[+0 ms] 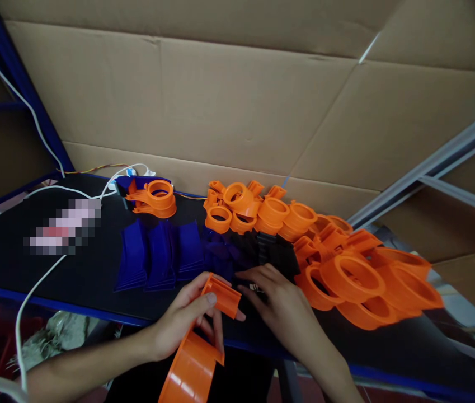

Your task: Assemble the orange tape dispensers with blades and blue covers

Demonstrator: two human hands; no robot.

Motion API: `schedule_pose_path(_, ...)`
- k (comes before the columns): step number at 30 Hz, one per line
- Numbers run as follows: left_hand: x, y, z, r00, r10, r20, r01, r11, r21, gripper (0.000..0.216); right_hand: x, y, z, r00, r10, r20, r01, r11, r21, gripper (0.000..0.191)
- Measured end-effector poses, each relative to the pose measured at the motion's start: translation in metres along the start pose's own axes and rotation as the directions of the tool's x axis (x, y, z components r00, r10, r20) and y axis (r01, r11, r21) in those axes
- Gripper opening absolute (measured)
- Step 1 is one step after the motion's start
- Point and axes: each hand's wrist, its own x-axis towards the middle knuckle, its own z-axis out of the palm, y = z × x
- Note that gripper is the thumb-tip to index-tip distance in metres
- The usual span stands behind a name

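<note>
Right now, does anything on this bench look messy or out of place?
Yes: the orange ring parts lie in a loose tumbled heap at the right, tilted every way, while the blue parts stand in neat stacks. A white cable trails off the front edge.

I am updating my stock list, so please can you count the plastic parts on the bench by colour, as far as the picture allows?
Orange ring parts in the heaps: about 20, overlapping, exact count unclear
Orange part held in the left hand: 1
Blue ribbed stacks: 3
Black parts by the right hand: pile, cannot count
Total: about 24, plus the black pile
</note>
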Motion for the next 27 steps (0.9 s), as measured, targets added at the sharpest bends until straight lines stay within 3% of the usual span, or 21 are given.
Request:
schedule_pose_path(6, -0.002, -0.004, -0.001, 1.0, -0.008, 0.0, 0.008, 1.0, -0.02, 0.035, -0.001, 0.001, 0.002, 1.0, -0.025, -0.009, 0.025, 0.999, -0.044, 0.022)
schedule_pose_path(13, 0.003, -0.006, -0.001, 1.0, -0.024, 0.007, 0.024, 1.0, 0.02, 0.034, -0.023, 0.032, -0.019, 1.0, 0.014, 0.024, -0.009, 0.984, -0.176, 0.02)
schedule_pose_path(27, 0.006, -0.004, 0.0, 0.998, -0.058, 0.0, 0.058, 0.998, -0.001, 0.03, -0.035, 0.049, -0.016, 0.998, 0.019, -0.052, -0.03, 0.977, -0.213, 0.023)
